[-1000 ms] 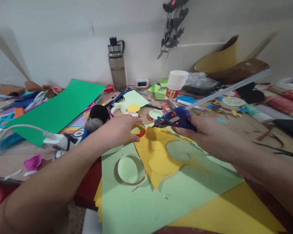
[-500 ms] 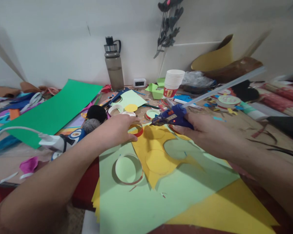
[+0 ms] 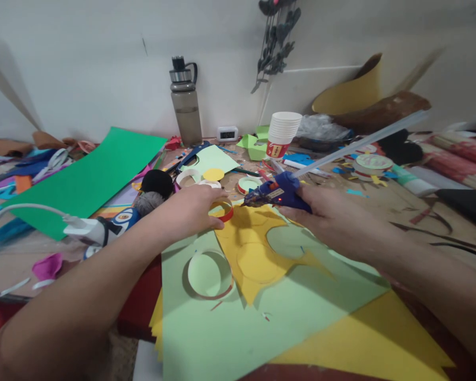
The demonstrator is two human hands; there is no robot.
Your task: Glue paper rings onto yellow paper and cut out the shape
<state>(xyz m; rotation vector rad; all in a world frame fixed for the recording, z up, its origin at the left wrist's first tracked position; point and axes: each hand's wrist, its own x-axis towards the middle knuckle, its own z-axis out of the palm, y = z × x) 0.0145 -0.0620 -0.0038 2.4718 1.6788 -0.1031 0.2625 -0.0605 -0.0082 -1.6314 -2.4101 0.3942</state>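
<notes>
In my right hand (image 3: 317, 211) is a blue hot glue gun (image 3: 281, 191), a small red light lit on its side. A long clear glue stick (image 3: 360, 144) sticks out of its back, and its nozzle points left. My left hand (image 3: 196, 208) is closed on a small paper ring (image 3: 227, 215) with a red outer band, just left of the nozzle. Below lies a cut yellow sheet (image 3: 257, 259) with round pieces cut out, on a light green sheet (image 3: 285, 328). A larger paper ring (image 3: 210, 274) stands on the green sheet to the left.
Along the wall stand a water bottle (image 3: 187, 116), a small digital clock (image 3: 227, 134) and stacked paper cups (image 3: 282, 132). A dark green sheet (image 3: 91, 177) and a white plug (image 3: 85, 230) lie left. Paper rolls (image 3: 460, 161) lie right, and scraps are scattered about.
Almost nothing differs. The glue gun has shifted very slightly left, its nozzle nearer the ring in my left hand. The view has moved a touch.
</notes>
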